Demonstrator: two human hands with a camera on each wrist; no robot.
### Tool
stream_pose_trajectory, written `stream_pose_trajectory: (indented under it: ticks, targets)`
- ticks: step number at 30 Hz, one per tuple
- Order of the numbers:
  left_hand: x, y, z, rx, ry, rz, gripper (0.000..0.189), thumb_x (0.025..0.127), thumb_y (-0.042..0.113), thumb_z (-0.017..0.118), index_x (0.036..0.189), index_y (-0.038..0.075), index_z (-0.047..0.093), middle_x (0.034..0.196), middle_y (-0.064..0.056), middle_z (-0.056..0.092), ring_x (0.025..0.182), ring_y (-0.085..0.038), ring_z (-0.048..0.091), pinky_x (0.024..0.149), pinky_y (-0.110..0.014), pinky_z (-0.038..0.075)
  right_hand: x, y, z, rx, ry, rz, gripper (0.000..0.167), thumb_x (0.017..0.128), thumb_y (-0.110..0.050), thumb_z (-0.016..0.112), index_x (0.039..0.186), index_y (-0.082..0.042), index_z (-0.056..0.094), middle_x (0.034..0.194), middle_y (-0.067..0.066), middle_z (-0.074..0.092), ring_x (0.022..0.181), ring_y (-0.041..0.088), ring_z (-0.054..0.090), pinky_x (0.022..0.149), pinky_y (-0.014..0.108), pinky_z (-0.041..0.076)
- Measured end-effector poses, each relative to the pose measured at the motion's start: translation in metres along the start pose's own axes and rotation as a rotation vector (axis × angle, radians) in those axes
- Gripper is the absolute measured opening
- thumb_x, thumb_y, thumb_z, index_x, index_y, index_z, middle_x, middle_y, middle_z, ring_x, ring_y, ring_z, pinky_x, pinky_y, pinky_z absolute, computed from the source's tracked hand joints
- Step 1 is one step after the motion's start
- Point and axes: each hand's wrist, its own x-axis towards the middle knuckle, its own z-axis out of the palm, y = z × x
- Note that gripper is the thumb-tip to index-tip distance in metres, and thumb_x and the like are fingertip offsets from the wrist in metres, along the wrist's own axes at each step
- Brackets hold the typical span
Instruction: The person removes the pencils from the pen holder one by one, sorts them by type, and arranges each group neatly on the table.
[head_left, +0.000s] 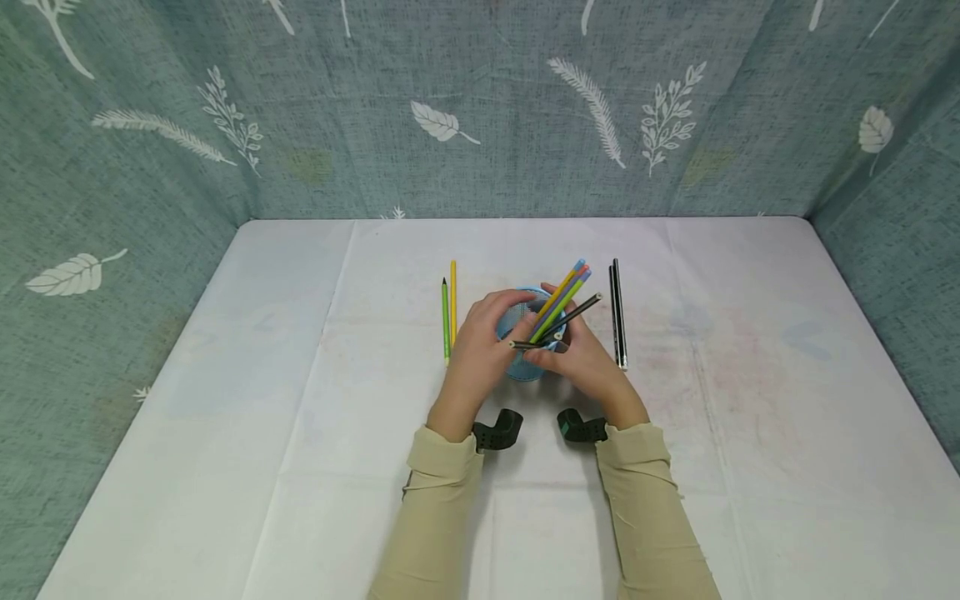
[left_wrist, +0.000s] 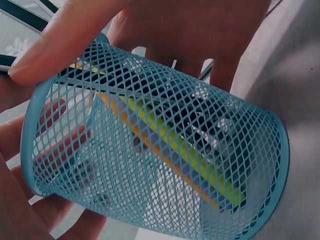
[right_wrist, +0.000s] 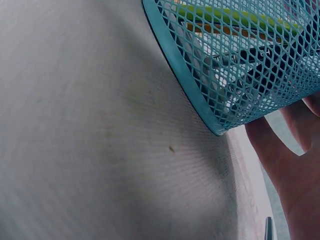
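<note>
Between both hands stands a light blue mesh pencil cup (head_left: 522,367), slightly tilted, its base near the white cloth. Colored pencils (head_left: 558,307) in yellow, purple and green lean out toward the upper right, beside several black pencils (head_left: 581,309). My left hand (head_left: 487,333) grips the cup's left side at the rim, the thumb over the opening against the pencils. From the right, my right hand (head_left: 588,362) holds the cup, thumb on the near rim and fingers behind it. Through the mesh (left_wrist: 165,145), the left wrist view shows the colored pencils slanting inside.
Left of the cup, a green pencil (head_left: 446,321) and a yellow pencil (head_left: 453,292) lie on the white cloth (head_left: 375,517). Two black pencils (head_left: 618,312) lie to the right. A leaf-patterned curtain (head_left: 487,167) borders the table's far side and both flanks.
</note>
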Motion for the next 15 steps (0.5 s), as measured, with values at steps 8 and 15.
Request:
stream_pose_trajectory:
  ticks: [8,15]
  targets:
    - [-0.002,0.004,0.003,0.054,-0.052,0.044,0.038,0.09,0.042,0.047,0.121,0.022,0.055,0.122,0.008,0.053,0.119,-0.019,0.038,0.096,-0.037,0.032,-0.001,-0.002,-0.001,-0.07,0.006,0.05,0.083,0.081,-0.016,0.065,0.143,-0.026,0.011,0.14,0.015,0.026,0.12,0.038,0.035,0.085,0.046,0.041]
    - [-0.002,0.006,-0.001,0.042,-0.12,-0.017,0.036,0.09,0.04,0.048,0.124,0.029,0.053,0.121,0.011,0.054,0.123,-0.025,0.034,0.094,-0.042,0.033,0.006,0.012,-0.004,-0.054,-0.01,0.035,0.082,0.082,-0.012,0.063,0.141,-0.035,0.011,0.135,0.01,0.034,0.121,0.034,0.035,0.091,0.048,0.036]
